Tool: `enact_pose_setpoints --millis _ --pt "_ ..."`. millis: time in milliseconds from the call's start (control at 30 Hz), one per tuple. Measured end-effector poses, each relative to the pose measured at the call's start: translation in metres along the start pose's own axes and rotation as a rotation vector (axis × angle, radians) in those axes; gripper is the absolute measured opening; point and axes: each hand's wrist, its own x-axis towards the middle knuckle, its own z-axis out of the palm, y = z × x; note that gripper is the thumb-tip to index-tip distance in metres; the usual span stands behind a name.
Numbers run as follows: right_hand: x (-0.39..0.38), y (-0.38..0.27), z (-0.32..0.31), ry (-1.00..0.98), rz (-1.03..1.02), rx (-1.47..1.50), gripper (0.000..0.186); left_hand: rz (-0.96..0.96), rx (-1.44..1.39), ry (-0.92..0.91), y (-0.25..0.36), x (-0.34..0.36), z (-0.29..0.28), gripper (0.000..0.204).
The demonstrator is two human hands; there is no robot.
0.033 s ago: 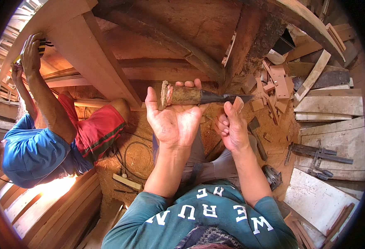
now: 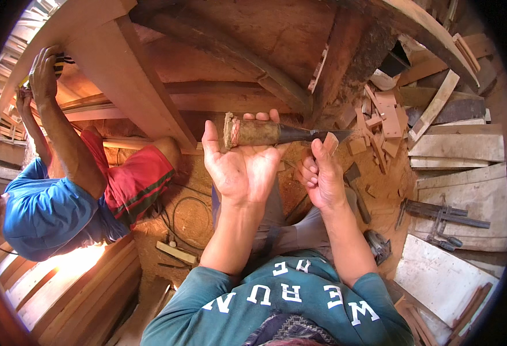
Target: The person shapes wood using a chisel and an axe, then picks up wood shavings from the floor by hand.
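White block lettering (image 2: 291, 293) runs across the person's teal shirt (image 2: 207, 320); no other writing I can read. Left hand (image 2: 242, 173) palm up, thumb spread wide, chisel (image 2: 282, 134) lying across the fingers. Right hand (image 2: 325, 181) pinches a small brown block (image 2: 331, 143) by the blade; contact there, can't tell. Chisel sits level above the lap, tip to the right: worn brown handle, frayed butt, reddish wrap, dark metal.

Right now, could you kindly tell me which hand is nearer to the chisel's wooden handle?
Left. The wooden handle rests across the open left hand; the right hand, gripping a small brown piece, is farther right, beyond the dark metal shank.
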Motion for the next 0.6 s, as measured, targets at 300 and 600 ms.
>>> enact_pose_setpoints --millis 300,600 --pt "0.014 -0.001 0.013 0.097 -0.072 0.143 0.023 -0.019 -0.037 0.001 0.0 0.009 -0.006 0.053" --pt "0.025 0.005 -0.003 -0.063 -0.084 0.236 0.018 -0.022 0.049 -0.101 -0.006 0.005 -0.004 0.059"
